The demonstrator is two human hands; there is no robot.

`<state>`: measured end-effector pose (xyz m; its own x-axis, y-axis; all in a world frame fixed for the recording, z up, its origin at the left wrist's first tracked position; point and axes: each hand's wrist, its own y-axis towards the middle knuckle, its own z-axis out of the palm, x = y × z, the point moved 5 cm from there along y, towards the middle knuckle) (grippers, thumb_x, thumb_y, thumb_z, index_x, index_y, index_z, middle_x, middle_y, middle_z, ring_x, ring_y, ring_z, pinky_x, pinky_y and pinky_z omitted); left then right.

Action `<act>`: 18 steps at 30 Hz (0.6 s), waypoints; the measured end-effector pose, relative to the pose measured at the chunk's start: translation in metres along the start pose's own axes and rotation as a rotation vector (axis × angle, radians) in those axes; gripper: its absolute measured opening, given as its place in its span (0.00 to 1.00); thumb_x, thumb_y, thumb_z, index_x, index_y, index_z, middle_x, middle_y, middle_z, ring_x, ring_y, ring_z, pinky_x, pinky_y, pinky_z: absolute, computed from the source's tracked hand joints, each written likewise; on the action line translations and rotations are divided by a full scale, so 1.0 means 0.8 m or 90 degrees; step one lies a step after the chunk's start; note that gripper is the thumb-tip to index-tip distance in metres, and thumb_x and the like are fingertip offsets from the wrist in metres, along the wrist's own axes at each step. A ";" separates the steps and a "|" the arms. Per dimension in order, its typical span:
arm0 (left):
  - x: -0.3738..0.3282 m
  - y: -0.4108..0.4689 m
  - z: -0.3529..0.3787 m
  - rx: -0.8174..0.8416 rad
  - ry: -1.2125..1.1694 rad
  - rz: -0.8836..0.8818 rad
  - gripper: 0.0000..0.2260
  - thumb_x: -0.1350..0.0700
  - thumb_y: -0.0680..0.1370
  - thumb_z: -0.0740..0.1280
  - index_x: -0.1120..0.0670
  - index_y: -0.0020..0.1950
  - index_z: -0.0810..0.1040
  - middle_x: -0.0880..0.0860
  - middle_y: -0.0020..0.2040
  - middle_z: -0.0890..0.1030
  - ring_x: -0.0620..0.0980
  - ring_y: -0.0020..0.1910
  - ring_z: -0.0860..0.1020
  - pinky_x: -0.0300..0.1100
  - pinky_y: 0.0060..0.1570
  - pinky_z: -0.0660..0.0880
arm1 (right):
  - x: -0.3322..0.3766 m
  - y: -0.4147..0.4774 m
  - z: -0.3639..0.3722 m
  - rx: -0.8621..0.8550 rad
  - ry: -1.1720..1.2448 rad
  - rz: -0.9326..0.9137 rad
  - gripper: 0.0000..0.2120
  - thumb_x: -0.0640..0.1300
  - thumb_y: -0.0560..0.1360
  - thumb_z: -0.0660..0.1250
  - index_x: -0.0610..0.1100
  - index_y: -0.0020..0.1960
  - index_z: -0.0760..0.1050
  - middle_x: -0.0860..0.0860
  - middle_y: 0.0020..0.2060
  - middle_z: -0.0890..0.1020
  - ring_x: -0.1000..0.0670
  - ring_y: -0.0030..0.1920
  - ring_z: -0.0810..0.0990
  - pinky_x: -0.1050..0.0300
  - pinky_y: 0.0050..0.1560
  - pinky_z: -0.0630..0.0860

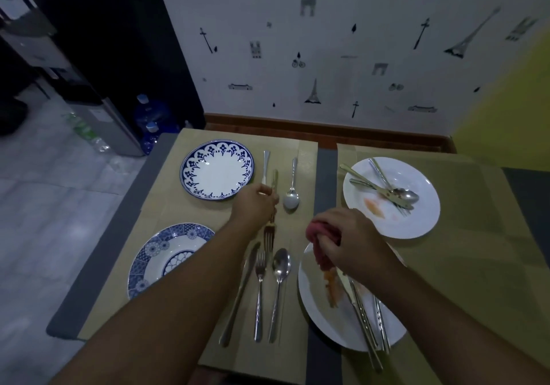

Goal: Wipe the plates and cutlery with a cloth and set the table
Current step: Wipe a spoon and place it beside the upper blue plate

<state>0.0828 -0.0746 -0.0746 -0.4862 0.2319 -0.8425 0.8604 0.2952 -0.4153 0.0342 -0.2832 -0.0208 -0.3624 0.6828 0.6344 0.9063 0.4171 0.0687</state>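
My left hand point(256, 203) grips a fork point(270, 230) by its handle, between a knife point(265, 164) and a spoon point(292, 188) beside the far blue-rimmed plate point(217, 170). My right hand point(351, 236) holds a bunched red cloth point(323, 245) over the near white plate point(321, 304), which has an orange smear and cutlery on it. A near blue patterned plate point(157, 259) lies at the left, with a knife point(238, 295), fork point(259, 292) and spoon point(279, 283) laid to its right. The far white plate point(416, 218), smeared, carries several pieces of cutlery.
Tan placemats point(446, 265) cover a grey table set against a patterned wall. Blue water bottles point(148, 120) and a dispenser stand on the floor at the far left. A wooden ledge runs along the wall behind the table.
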 end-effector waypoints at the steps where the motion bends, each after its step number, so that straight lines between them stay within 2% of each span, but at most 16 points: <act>1: 0.000 0.015 -0.002 -0.012 0.006 -0.003 0.03 0.59 0.77 0.73 0.52 0.46 0.80 0.56 0.47 0.84 0.55 0.46 0.84 0.56 0.49 0.83 | -0.002 0.007 0.005 0.008 0.004 0.009 0.10 0.42 0.73 0.68 0.54 0.50 0.81 0.60 0.45 0.80 0.58 0.48 0.75 0.56 0.51 0.74; 5: -0.001 0.074 0.003 -0.010 0.031 -0.010 0.05 0.60 0.77 0.72 0.58 0.51 0.83 0.57 0.45 0.84 0.54 0.42 0.84 0.56 0.47 0.84 | -0.007 0.037 0.012 -0.004 0.005 0.033 0.09 0.42 0.72 0.67 0.54 0.49 0.81 0.60 0.44 0.79 0.57 0.47 0.76 0.53 0.49 0.76; 10: -0.011 0.135 0.015 0.005 0.114 0.024 0.05 0.60 0.77 0.71 0.59 0.51 0.84 0.57 0.45 0.84 0.54 0.45 0.84 0.52 0.51 0.83 | -0.012 0.063 0.015 -0.018 0.022 0.068 0.10 0.40 0.73 0.70 0.52 0.51 0.82 0.58 0.44 0.81 0.57 0.46 0.77 0.53 0.48 0.78; 13: -0.017 0.164 0.023 0.014 0.166 0.037 0.07 0.61 0.78 0.69 0.61 0.52 0.84 0.57 0.46 0.85 0.51 0.42 0.84 0.44 0.44 0.82 | -0.019 0.074 0.020 -0.023 0.032 0.097 0.12 0.40 0.73 0.70 0.52 0.54 0.82 0.58 0.46 0.81 0.57 0.47 0.78 0.54 0.50 0.78; 18: -0.020 0.190 0.039 0.030 0.263 0.050 0.06 0.64 0.77 0.69 0.63 0.50 0.85 0.56 0.43 0.84 0.48 0.38 0.80 0.33 0.29 0.72 | -0.026 0.087 0.027 -0.025 0.026 0.130 0.13 0.41 0.74 0.71 0.52 0.57 0.82 0.58 0.47 0.81 0.57 0.48 0.78 0.56 0.51 0.78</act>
<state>0.2265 -0.0626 -0.1348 -0.4316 0.6073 -0.6670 0.8983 0.2223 -0.3789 0.1000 -0.2552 -0.0460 -0.1614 0.7253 0.6693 0.9680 0.2483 -0.0356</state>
